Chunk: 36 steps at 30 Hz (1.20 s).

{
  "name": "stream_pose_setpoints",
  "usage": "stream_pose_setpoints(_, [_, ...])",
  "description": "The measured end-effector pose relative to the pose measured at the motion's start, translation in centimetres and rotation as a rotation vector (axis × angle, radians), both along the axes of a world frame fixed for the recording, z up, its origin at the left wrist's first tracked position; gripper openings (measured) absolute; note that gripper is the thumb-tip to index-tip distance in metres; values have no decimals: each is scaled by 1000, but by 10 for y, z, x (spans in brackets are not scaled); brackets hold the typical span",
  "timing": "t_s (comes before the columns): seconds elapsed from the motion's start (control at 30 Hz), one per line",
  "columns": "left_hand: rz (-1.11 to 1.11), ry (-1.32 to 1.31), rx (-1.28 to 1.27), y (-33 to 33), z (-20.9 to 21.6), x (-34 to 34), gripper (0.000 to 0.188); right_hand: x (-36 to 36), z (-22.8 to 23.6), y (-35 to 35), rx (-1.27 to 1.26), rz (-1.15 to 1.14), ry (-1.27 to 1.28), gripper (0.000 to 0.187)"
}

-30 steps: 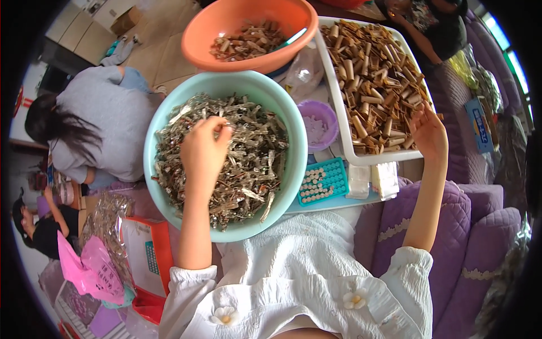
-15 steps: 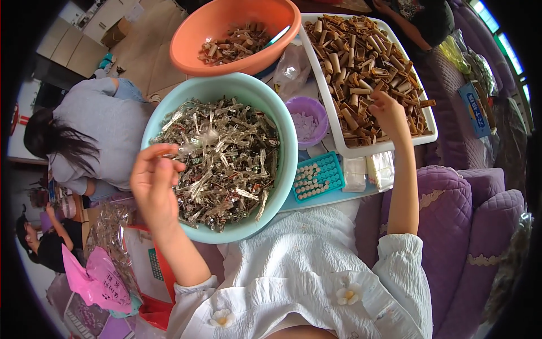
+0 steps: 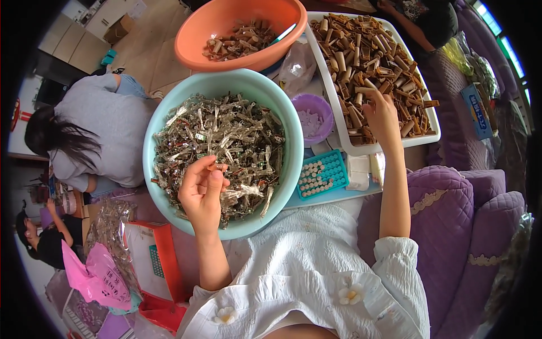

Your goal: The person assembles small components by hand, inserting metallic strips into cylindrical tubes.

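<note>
My left hand [image 3: 204,195] hovers over the near part of a mint-green basin [image 3: 151,164], its thumb and fingers pinched together. Something small shows at the fingertips, too small to name. A heap of silvery stranded bundles with small dark parts [image 3: 226,133] fills the basin. To the right, my right hand [image 3: 382,120] reaches over a white tray [image 3: 339,127] piled with short brown tubes and curved strips [image 3: 389,62]. Its fingers are curled at a short tan tube [image 3: 366,90] on the left side of the pile; the fingertips are partly hidden.
Behind the basin sits an orange bowl [image 3: 189,42] with more brown pieces. Between basin and tray are a purple bowl [image 3: 328,127] of white bits, a clear plastic bag [image 3: 296,68] and a teal rack [image 3: 337,175] of small round pieces. Other people sit at the left and far right.
My left hand has moved right, over the basin's near part, with its fingers still pinched. My right hand has moved slightly left, down to the tan tube.
</note>
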<state>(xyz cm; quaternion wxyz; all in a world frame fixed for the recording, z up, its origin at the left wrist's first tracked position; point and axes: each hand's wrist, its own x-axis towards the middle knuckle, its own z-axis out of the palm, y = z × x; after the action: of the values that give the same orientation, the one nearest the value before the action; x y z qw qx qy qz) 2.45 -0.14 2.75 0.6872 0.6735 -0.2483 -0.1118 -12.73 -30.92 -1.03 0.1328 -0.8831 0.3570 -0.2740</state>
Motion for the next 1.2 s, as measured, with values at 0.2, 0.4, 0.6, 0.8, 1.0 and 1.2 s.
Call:
stream_pose_setpoints(0.2, [-35,-1,13,1,-1,-5,19,-23,27,1,369,56,160,18])
stream_pose_setpoints(0.4, [-78,25,43,3,-10,-7,19,-36,32,14,213,174,487,21])
stream_pose_setpoints(0.6, [-71,154,3,-1,-5,-15,24,-31,36,16,146,71,502,9])
stream_pose_setpoints(0.8, [-152,258,-148,-9,-14,-22,17,-21,46,53,98,-183,-183,18])
stream_pose_setpoints(1.0, [-202,302,-157,-32,-13,-36,18,23,32,157,521,189,-608,17])
stream_pose_setpoints(1.2, [-86,336,-269,-41,-8,-39,18,33,25,199,867,222,-791,15])
